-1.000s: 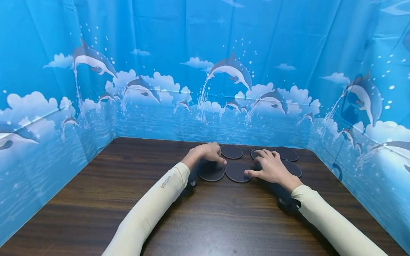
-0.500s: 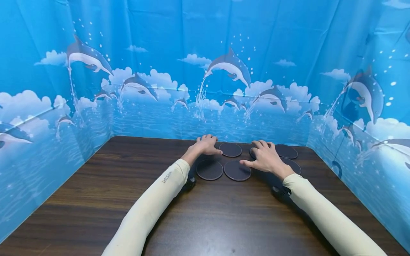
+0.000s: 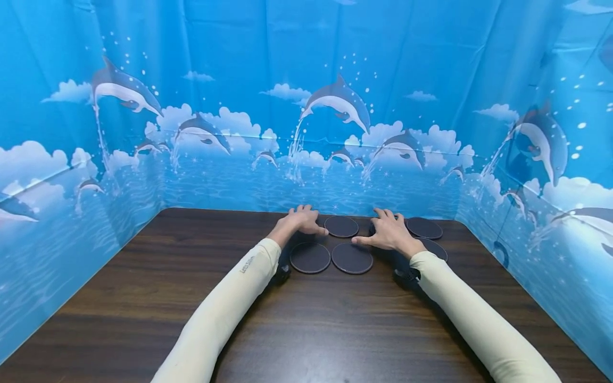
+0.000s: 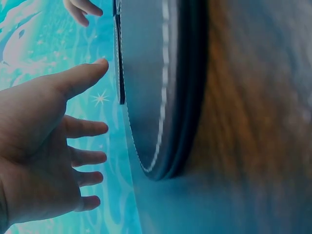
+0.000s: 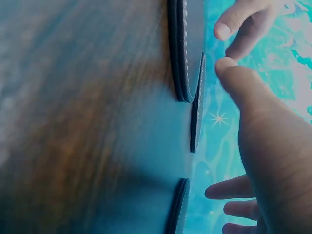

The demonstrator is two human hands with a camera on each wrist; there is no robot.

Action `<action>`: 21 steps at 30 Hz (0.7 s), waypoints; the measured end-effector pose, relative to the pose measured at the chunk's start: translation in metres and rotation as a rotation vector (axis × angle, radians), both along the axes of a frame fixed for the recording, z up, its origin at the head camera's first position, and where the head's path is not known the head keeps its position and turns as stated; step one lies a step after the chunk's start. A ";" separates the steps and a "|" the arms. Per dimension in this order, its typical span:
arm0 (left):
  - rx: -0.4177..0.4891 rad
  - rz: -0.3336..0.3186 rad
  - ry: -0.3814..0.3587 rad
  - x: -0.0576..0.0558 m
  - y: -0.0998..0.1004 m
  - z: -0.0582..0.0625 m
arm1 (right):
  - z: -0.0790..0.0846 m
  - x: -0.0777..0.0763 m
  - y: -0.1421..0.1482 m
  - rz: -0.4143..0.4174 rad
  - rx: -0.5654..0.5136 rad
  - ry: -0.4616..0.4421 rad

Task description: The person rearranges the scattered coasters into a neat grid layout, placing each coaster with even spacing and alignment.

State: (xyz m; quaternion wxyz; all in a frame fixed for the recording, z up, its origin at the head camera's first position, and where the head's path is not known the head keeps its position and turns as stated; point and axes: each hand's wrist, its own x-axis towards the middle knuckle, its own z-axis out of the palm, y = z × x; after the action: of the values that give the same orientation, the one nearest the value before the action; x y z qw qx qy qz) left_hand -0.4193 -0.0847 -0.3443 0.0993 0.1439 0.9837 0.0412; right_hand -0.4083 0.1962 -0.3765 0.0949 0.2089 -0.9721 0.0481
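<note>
At left, a person's left hand (image 3: 299, 221), fingers extended and holding nothing, hovers behind the near-left disc (image 3: 310, 258); next come the far disc (image 3: 341, 226) and the near-right disc (image 3: 352, 259), flat on the counter (image 3: 268, 340). The right hand (image 3: 389, 233), spread and likewise free, hovers over a half-hidden disc (image 5: 180, 208), two more beyond it. A low pinch at the rim, not a press on the face, likely works best. Circular (stitched borders included), they show neither long axis nor heading.
</note>
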 end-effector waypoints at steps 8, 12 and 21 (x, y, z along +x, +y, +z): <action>0.023 -0.006 0.009 -0.006 -0.005 -0.005 | -0.003 -0.005 -0.004 -0.010 -0.060 -0.074; 0.035 -0.007 0.009 -0.007 -0.005 -0.007 | -0.005 -0.007 -0.008 -0.014 -0.081 -0.098; 0.055 -0.020 0.000 -0.020 -0.001 -0.009 | -0.002 -0.014 -0.007 -0.015 -0.096 -0.128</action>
State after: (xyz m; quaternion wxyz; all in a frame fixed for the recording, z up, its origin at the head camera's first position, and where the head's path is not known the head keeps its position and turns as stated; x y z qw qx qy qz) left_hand -0.4396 -0.0852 -0.3535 0.0957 0.1566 0.9807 0.0673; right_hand -0.4224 0.1889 -0.3781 0.0429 0.1932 -0.9743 0.1071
